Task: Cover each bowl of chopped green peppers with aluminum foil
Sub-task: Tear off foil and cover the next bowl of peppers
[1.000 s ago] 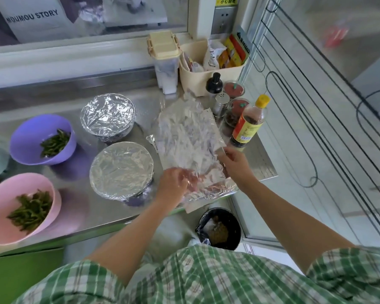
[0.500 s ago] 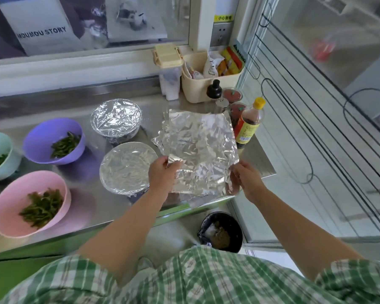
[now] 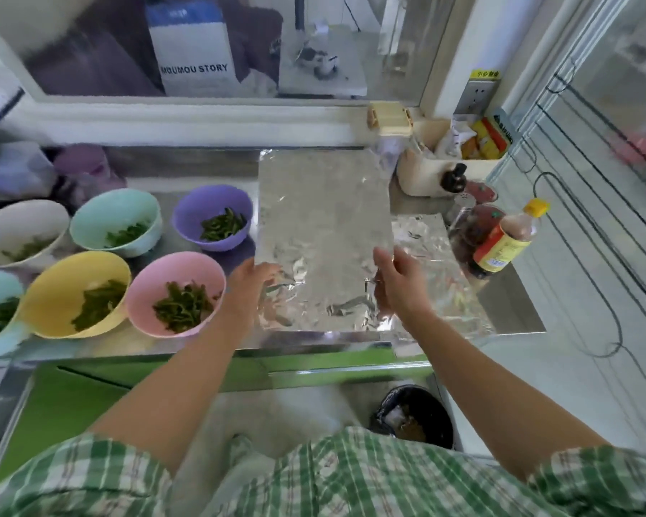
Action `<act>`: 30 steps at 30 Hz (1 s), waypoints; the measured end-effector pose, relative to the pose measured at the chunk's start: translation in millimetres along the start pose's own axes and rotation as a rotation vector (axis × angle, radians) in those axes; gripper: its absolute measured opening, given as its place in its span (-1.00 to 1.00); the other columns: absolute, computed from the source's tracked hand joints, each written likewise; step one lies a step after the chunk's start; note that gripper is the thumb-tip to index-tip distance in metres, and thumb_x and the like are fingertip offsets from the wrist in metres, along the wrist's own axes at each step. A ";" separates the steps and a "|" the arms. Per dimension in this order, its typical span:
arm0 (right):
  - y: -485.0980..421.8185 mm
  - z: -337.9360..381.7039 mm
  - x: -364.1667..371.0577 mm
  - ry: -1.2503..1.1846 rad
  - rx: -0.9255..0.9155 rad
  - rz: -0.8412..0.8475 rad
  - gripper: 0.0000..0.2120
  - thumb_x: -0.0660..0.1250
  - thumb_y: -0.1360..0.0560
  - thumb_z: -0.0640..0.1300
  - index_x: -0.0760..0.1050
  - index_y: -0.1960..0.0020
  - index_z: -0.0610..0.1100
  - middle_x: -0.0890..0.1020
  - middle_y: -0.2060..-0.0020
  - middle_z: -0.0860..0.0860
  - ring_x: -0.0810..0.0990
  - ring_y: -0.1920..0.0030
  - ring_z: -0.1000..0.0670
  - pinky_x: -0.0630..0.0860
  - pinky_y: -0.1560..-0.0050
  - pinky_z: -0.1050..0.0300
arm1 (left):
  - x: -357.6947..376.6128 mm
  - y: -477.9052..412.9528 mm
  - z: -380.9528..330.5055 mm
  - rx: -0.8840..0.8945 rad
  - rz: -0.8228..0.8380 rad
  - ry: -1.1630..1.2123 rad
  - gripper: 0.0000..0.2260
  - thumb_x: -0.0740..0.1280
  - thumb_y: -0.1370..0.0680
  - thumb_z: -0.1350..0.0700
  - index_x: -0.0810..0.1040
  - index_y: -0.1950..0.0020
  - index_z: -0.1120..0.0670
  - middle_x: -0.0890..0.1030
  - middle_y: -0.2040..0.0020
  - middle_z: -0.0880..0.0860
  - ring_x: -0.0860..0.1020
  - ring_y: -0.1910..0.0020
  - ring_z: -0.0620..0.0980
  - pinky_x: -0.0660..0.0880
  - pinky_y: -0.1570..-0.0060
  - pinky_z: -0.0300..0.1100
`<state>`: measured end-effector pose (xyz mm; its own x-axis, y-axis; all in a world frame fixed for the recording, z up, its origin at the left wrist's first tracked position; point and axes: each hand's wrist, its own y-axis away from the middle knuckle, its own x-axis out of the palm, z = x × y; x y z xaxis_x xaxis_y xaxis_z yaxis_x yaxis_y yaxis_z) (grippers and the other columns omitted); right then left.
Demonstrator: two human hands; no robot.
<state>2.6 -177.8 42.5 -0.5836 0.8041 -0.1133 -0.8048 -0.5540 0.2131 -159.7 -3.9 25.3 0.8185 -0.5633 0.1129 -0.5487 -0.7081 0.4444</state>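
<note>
— Since half a second ago the foil sheet [image 3: 325, 233] has come up. It hung low over the counter then, and now it is held raised in front of the person.

— Who holds it?

— Both hands. Nearest are the checked shirt [image 3: 351, 475] and the black bin [image 3: 414, 416] on the floor. Next, the left hand [image 3: 252, 289] pinches the sheet's lower left edge. The right hand [image 3: 396, 289] has its fingers closed on the lower right edge.

— And the bowls?

— They sit left of the sheet, uncovered, each with chopped green peppers inside. The pink bowl [image 3: 176, 292] is just beside the left hand, with the yellow bowl [image 3: 79, 292] next to it. Farther back are the purple bowl [image 3: 213, 216], the mint bowl [image 3: 116, 222] and the white bowl [image 3: 19, 233].

— To the right?

— More foil [image 3: 437, 255] lies flat on the steel counter [image 3: 519, 315], with a yellow-capped bottle [image 3: 508, 240] just beside it. A beige caddy [image 3: 418, 177] stands behind.
</note>
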 end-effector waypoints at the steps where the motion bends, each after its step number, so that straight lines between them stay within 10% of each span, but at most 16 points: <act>1: 1.3 2.5 17.0 0.017 -0.029 0.034 -0.69 0.25 -0.62 -0.04 0.36 0.13 -0.28 0.37 0.51 -0.03 0.37 0.56 -0.02 0.34 0.56 0.15 | -16.2 4.6 -4.7 -0.043 -0.005 0.038 -0.82 0.43 -0.39 0.00 0.58 0.10 0.07 0.62 0.14 0.05 0.60 0.03 0.10 0.51 -0.08 0.11; 5: 5.8 6.0 85.1 0.052 -0.046 0.094 -0.79 0.31 -0.58 -0.16 0.42 0.20 -0.22 0.43 0.47 -0.05 0.43 0.49 -0.04 0.42 0.48 0.14 | -90.3 11.7 -21.1 0.087 -0.127 0.019 -0.84 0.33 -0.58 0.12 0.52 0.17 0.12 0.54 0.38 -0.07 0.51 0.36 -0.16 0.48 0.25 -0.28; 11: 5.6 2.9 171.4 0.097 0.072 0.156 -0.79 0.32 -0.58 -0.05 0.56 0.19 -0.10 0.44 0.59 0.17 0.35 0.55 0.22 0.30 0.44 0.35 | -184.6 -6.0 -33.2 -0.006 -0.080 -0.045 -0.88 0.38 -0.58 0.15 0.55 0.16 0.10 0.54 0.45 -0.13 0.49 0.32 -0.13 0.41 0.10 -0.17; 25: -11.3 -40.7 239.0 0.269 0.238 0.118 -0.84 0.27 -0.45 -0.29 0.48 0.31 -0.27 0.44 0.53 -0.14 0.38 0.54 -0.05 0.33 0.44 0.14 | -253.1 -1.2 6.9 -0.158 -0.464 -0.817 -0.48 0.18 -0.63 -0.21 0.63 0.30 0.13 0.66 0.31 0.11 0.62 0.25 0.12 0.57 0.04 -0.01; 30: -7.8 -38.1 240.5 0.154 0.294 0.141 -0.91 0.24 -0.49 -0.34 0.44 0.19 -0.27 0.36 0.49 -0.11 0.33 0.61 0.03 0.25 0.59 0.29 | -236.8 5.1 10.3 -0.464 -0.441 -0.017 -0.51 0.04 -0.68 -0.19 0.47 -0.09 0.23 0.64 0.23 0.20 0.62 0.18 0.19 0.60 0.16 0.00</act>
<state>-135.6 11.7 -23.3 -0.7142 0.6700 -0.2026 -0.6626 -0.5538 0.5042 -358.1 121.5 -8.3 0.9455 -0.2709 -0.1810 -0.0272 -0.6192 0.7848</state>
